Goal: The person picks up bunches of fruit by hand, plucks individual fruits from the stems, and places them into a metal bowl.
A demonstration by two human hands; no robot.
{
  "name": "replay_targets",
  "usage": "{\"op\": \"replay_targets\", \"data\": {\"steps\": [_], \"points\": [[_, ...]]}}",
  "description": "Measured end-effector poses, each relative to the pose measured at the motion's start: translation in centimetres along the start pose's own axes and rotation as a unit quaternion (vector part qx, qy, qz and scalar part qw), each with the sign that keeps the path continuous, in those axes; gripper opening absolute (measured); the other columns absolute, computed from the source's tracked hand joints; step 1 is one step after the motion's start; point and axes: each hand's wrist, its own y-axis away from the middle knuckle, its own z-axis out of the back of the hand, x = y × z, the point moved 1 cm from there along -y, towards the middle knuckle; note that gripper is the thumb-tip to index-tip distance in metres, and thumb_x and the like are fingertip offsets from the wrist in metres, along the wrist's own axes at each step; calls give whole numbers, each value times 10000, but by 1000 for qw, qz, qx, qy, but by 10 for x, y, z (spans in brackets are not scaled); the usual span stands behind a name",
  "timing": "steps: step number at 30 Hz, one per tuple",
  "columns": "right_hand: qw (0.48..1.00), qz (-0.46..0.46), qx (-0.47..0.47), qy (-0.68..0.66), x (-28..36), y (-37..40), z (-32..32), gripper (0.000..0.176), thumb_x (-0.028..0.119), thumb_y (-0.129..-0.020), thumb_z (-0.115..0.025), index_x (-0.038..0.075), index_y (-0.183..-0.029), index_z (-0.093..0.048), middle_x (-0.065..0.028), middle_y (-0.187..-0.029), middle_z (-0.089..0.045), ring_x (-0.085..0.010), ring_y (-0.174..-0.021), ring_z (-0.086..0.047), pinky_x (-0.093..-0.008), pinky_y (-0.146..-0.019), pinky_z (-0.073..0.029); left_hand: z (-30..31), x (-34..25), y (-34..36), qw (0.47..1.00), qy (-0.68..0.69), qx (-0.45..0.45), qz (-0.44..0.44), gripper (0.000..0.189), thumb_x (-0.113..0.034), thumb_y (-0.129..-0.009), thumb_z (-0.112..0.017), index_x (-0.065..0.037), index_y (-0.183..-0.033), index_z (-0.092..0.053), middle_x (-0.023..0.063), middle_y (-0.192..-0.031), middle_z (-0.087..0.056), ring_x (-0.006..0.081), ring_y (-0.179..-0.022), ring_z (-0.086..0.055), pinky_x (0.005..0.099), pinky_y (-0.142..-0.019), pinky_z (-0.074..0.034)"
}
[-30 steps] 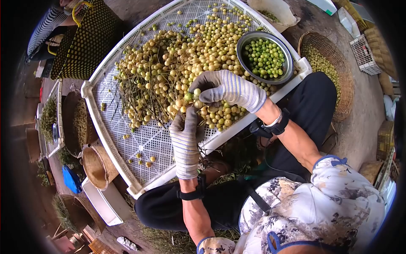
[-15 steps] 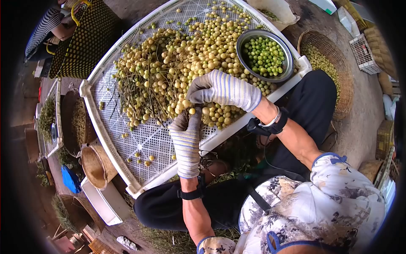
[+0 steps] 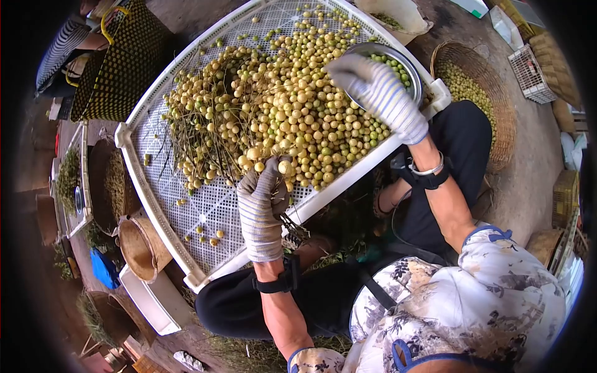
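While the left hand [image 3: 264, 205], in a striped knit glove, grips a thin bunch of stems [image 3: 295, 227], pale round fruits show at its fingertips. Stem ends poke out beside the palm. Right hand [image 3: 380, 93], same glove, over the near-left rim of a metal bowl [image 3: 418, 76]; fingers bent, motion-blurred, so cannot tell whether anything is held. Green fruits [image 3: 398, 67] inside the bowl, which sits at the right-hand corner of a white perforated tray [image 3: 163, 198]. Yellowish fruit pile [image 3: 317, 109] spread over the tray, twigs tangled through its left part. Few loose fruits near the tray's lower corner. Outward: wicker basket [image 3: 505, 118] of fruit, right; black-and-yellow woven basket [image 3: 127, 59], upper left, a person in striped clothing [image 3: 62, 46] beside it.
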Motion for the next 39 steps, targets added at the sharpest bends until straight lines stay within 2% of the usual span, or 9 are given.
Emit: {"op": "replay_targets", "data": {"steps": [6, 10, 14, 20, 25, 28, 29, 32, 39], "points": [[925, -95, 308, -203, 32, 17, -49, 259, 220, -889, -698, 16, -1048, -688, -31, -908, -697, -85, -856, -636, -257, -821, -508, -3, -1, 6, 989, -148, -11, 2, 174, -208, -932, -660, -44, -919, -717, -97, -576, -452, 3, -464, -319, 203, -438, -205], [905, -179, 307, -236, 29, 21, -55, 218, 208, -879, -700, 36, -1013, -691, -2, -830, -667, -56, -744, -598, -215, -681, -485, 0, -2, 7, 985, -171, -6, 18, 180, -211, -920, -676, -40, -947, -727, -95, -584, -472, 3, -477, -332, 201, -450, -220], [785, -268, 233, -508, -8, 26, -69, 261, 285, -900, -688, 54, -1020, -684, 6, -802, -654, -38, -652, -569, -208, -544, -465, 2, -4, 8, 988, -148, 12, 30, 177, -213, -915, -680, -42, -926, -724, -96, -584, -472, 4, -484, -341, 201, -454, -223], [885, -148, 367, -248, 23, 20, -65, 572, 588, -764, -745, 68, -987, -662, 32, -805, -600, -57, -697, -556, -212, -598, -454, 0, -6, 7, 982, -187, 9, 26, 162, -206, -899, -695, -51, -852, -683, -93, -585, -469, 10, -476, -340, 199, -448, -221], [820, -267, 302, -406, 6, 32, -87, 485, 517, -831, -718, 61, -986, -659, 27, -814, -610, -52, -680, -537, -212, -594, -446, 4, -4, 6, 993, -110, 10, 27, 137, -186, -896, -690, -61, -847, -666, -92, -583, -437, 12, -469, -327, 203, -439, -206], [770, -234, 248, -539, -10, 35, -93, 507, 533, -849, -688, 56, -1019, -655, 27, -820, -613, -46, -687, -533, -208, -576, -429, 5, -3, 6, 997, -69, 21, 34, 148, -190, -898, -689, -52, -849, -664, -94, -582, -424, 9, -461, -306, 206, -431, -192], [831, -236, 235, -446, 2, 36, -80, 546, 558, -851, -664, 57, -1069, -644, 17, -809, -613, -41, -647, -522, -196, -561, -405, 11, 0, 3, 996, -71, 34, 34, 160, -190, -906, -682, -31, -893, -675, -98, -581, -403, 5, -458, -288, 205, -425, -177], [835, -208, 330, -388, 5, 42, -62, 434, 469, -880, -683, 70, -1049, -660, 8, -791, -627, -46, -630, -525, -203, -565, -429, 9, -2, 1, 998, -52, 20, 34, 210, -191, -911, -674, 3, -991, -662, -79, -559, -395, 19, -419, -296, 197, -399, -197], [771, -248, 194, -554, -7, 41, -78, 440, 412, -885, -690, 27, -1085, -623, 0, -771, -587, -36, -549, -429, -197, -485, -311, 7, -1, 1, 998, -47, 15, 30, 232, -215, -929, -658, 9, -989, -677, -99, -582, -371, 6, -453, -264, 200, -422, -169]]}}
